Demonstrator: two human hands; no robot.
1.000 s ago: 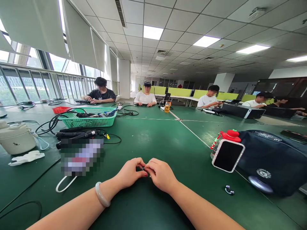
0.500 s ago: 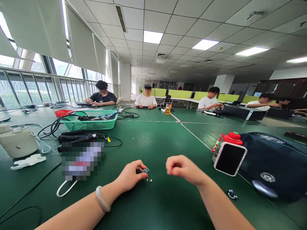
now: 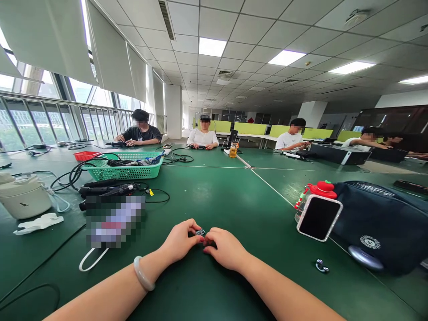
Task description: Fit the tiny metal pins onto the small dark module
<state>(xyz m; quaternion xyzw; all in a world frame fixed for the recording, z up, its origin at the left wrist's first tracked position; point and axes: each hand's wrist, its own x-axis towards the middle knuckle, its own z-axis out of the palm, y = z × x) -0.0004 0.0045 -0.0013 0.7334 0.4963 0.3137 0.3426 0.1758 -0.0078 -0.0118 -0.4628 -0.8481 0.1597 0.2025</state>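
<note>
Left hand (image 3: 179, 240): your thumb and fingers pinched the part, probably to steady it while its right side faced your other hand.
Right hand (image 3: 227, 250): its fingers were curled with the tips just beside the left thumb; whether they pinched anything, I could not tell.
Part (image 3: 200, 232): it was small, dark and pale-patterned, between your left fingertips toward the near edge of the table (image 3: 220, 200); no writing on it could be read.
Phone (image 3: 319, 218): it stood tilted toward the table's right edge, dark screen facing you, the bottle (image 3: 323, 191) behind it likely serving as a prop.
Earbuds (image 3: 322, 266): they lay nearer you than the phone, beside the oval case (image 3: 366, 258), perhaps put there to stay within your reach.
Basket (image 3: 123, 171): toward the left edge, it held dark cables and other gear, likely to stop them spreading.
Purple thing (image 3: 118, 222): it lay before the black gear (image 3: 109, 191), a white loop at its near end; blurring hid any wording.
Bag (image 3: 381, 227): it bore a round white emblem, the lettering too small for you to read.
Flask (image 3: 25, 196): a small dark mark showed, with no legible brand.
Yellow tag (image 3: 151, 192): nothing could be read on it.
</note>
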